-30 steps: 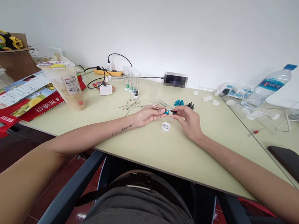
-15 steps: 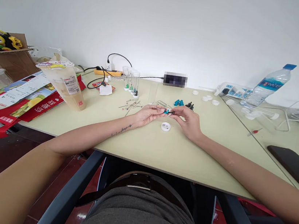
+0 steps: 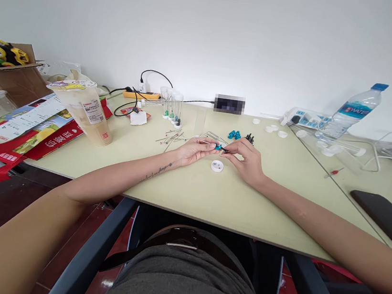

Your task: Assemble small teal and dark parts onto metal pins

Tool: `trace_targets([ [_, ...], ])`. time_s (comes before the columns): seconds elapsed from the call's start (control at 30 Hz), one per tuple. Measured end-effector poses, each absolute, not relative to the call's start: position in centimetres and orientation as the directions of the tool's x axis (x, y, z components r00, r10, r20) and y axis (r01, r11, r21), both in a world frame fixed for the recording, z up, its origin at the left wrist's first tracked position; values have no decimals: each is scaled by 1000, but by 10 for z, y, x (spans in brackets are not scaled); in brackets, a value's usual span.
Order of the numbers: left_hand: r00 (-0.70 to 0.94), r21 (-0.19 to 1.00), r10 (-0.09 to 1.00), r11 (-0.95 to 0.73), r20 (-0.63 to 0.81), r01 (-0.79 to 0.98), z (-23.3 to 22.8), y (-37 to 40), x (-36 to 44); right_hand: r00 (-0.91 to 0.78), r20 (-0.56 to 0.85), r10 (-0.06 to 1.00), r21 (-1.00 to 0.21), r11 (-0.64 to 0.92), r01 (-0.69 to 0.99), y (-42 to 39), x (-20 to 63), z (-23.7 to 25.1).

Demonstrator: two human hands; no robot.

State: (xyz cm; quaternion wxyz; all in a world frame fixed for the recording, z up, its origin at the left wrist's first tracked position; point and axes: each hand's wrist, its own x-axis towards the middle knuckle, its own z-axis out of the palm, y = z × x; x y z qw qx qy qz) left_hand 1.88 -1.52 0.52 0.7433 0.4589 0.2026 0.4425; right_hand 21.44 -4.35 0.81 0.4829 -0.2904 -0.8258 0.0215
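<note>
Closed in a pinch, my left hand [image 3: 197, 151] holds a small blue part [image 3: 218, 147]. My right hand [image 3: 247, 159] pinches a thin black piece [image 3: 224, 150] whose end meets the blue part; how far the two are joined is too small to tell. Just below the fingers, a white round cap [image 3: 217, 166] lies on the table with tiny dark bits in it. Behind my hands are a small pile of blue parts [image 3: 234, 135] and a cluster of black pieces [image 3: 250, 138]. Thin metal needles [image 3: 171, 137] lie scattered beside my left hand.
Clear tubes with green tips [image 3: 171, 107] stand at the back left. A drink cup [image 3: 86, 113] rests near red packaging [image 3: 58, 133]. Several white caps [image 3: 274, 128], a power strip [image 3: 306, 118], a tilted water bottle [image 3: 352, 112] and a black phone [image 3: 383, 217] are on the right.
My right hand has shifted and turned slightly, and the black piece now slants down to the right from the blue part. My left hand stays in place.
</note>
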Motion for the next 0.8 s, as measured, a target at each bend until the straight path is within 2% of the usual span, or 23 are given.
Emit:
trace_targets([
  [0.3, 513, 878, 850, 152, 119, -454, 6, -16, 18, -289, 752, 593, -436, 776, 457, -46, 213, 9],
  [0.8, 514, 896, 841, 90, 166, -436, 5, -18, 17, -284, 772, 569, -410, 787, 462, -46, 214, 8],
])
